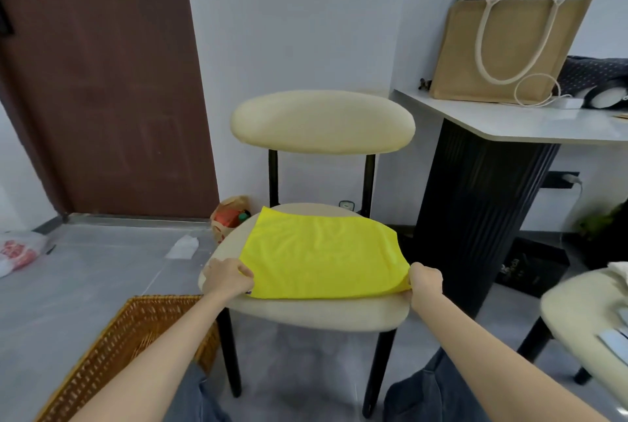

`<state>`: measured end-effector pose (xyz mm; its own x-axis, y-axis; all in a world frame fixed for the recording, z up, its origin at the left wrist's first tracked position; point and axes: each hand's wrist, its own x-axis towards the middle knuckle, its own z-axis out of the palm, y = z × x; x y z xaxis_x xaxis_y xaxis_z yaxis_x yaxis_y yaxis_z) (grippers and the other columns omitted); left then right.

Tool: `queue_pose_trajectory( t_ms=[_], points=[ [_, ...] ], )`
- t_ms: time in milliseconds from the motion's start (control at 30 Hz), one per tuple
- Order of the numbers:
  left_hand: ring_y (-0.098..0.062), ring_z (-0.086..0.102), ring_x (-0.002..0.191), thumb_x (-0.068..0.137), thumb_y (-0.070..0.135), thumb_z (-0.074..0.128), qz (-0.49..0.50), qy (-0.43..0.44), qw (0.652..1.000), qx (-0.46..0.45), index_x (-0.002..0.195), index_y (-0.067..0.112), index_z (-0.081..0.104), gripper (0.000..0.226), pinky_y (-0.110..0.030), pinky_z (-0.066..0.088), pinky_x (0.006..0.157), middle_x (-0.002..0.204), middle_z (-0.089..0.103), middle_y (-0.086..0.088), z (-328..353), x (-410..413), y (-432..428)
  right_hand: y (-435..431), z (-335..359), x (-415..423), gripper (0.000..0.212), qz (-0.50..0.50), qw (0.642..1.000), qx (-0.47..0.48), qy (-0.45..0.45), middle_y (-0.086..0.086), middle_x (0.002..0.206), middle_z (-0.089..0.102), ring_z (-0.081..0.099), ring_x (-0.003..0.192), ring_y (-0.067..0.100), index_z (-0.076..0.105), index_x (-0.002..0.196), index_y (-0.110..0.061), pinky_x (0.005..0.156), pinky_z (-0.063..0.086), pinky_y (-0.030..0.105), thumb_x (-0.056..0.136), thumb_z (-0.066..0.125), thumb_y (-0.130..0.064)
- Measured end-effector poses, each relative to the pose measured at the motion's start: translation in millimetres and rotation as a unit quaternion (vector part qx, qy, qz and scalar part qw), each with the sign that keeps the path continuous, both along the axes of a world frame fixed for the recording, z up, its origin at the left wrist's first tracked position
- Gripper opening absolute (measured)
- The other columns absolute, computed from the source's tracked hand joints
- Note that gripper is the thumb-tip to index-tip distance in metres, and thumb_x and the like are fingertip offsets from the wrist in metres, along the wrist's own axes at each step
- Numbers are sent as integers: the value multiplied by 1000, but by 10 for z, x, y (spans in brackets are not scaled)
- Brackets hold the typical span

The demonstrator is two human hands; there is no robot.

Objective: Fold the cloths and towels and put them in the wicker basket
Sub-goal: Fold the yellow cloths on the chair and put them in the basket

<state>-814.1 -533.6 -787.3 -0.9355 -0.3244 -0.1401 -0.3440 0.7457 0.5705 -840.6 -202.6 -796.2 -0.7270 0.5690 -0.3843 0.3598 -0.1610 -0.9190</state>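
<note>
A bright yellow cloth (321, 257) lies spread flat on the cream seat of a chair (319, 314) in front of me. My left hand (227, 277) pinches the cloth's near left corner. At the near right corner my right hand (425, 280) grips the cloth, its edge lifted slightly off the seat. The wicker basket (136, 347) stands on the floor at the lower left, beside the chair's front left leg, partly hidden by my left forearm.
A white table (530, 122) on a black ribbed base stands at the right, bearing a jute tote bag (509, 48) and a backpack. A second cream chair (577, 316) with white cloth on it sits at the right edge. Bags lie on the grey floor near the brown door.
</note>
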Motion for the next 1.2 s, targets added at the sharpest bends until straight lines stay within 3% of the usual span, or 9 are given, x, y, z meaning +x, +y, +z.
queue_pose_trajectory(
  t_ms=[67, 233, 333, 433, 600, 800, 867, 1000, 1200],
  points=[
    [-33, 27, 130, 66, 7, 64, 20, -7, 1000, 0, 74, 32, 62, 26, -33, 37, 95, 131, 41, -14, 12, 4, 18, 13, -6, 38, 10, -26, 999, -46, 3, 5, 72, 36, 35, 64, 18, 46, 93, -7, 59, 33, 32, 84, 41, -8],
    [-36, 34, 123, 79, 16, 54, 18, 25, 1000, 1, 95, 28, 58, 20, -44, 35, 100, 125, 39, -12, -9, -100, 101, 7, -10, 39, 61, -51, 985, -167, 7, 13, 113, 53, 53, 103, 32, 30, 142, -17, 93, 47, 47, 87, 45, -40],
    [-36, 39, 120, 84, 28, 53, 12, 4, 1000, -5, 104, 32, 56, 20, -43, 34, 100, 118, 43, -9, -79, -182, 85, -11, -11, 17, 82, -42, 986, -159, -7, 14, 132, 46, 50, 114, 33, 23, 144, -16, 99, 44, 48, 80, 68, -41],
    [-35, 47, 116, 82, 24, 54, 0, 35, 999, 25, 102, 33, 60, 23, -39, 36, 97, 110, 57, -12, -161, -254, -9, -73, 24, 18, 59, 20, 1000, -19, 8, 16, 133, 43, 45, 106, 29, 30, 138, -6, 89, 40, 37, 87, 60, -7],
    [-28, 55, 110, 87, 11, 60, 34, 95, 987, 124, 110, 15, 64, 23, -34, 44, 87, 114, 60, -15, -115, -246, -163, -512, 342, -52, 48, 116, 974, 150, 122, 10, 106, 53, 51, 88, 25, 36, 132, -14, 70, 41, 33, 88, 41, 5],
    [-25, 61, 91, 77, -6, 69, 14, 36, 960, 277, 114, 8, 60, 41, -31, 49, 73, 98, 66, -14, -57, -106, -403, -1471, 593, -116, 50, 311, 879, 294, 211, 2, 66, 42, 41, 57, 14, 37, 129, -15, 44, 29, 23, 86, 37, 11],
    [-26, 63, 91, 76, -6, 71, 15, 23, 950, 310, 113, 8, 61, 40, -34, 54, 77, 97, 67, -15, -60, -84, -474, -1814, 520, -57, 50, 392, 831, 326, 222, 2, 64, 43, 42, 57, 16, 38, 128, -14, 46, 29, 24, 85, 39, 10],
    [-18, 63, 71, 77, -9, 70, 11, 9, 934, 357, 102, 5, 62, 30, -21, 56, 52, 90, 65, -17, -54, -41, -559, -2250, 184, 112, 42, 474, 780, 341, 225, 14, 85, 64, 57, 76, 26, 42, 125, -15, 62, 45, 36, 88, 47, 2],
    [3, 50, 42, 79, 6, 74, -51, 49, 972, 224, 81, 7, 71, 4, -9, 37, 44, 51, 59, 10, -97, -16, -666, -2224, -136, 190, 36, 501, 730, 416, 206, 0, 118, 65, 55, 111, 18, 56, 117, -15, 87, 42, 26, 85, 68, -27]
  ],
)
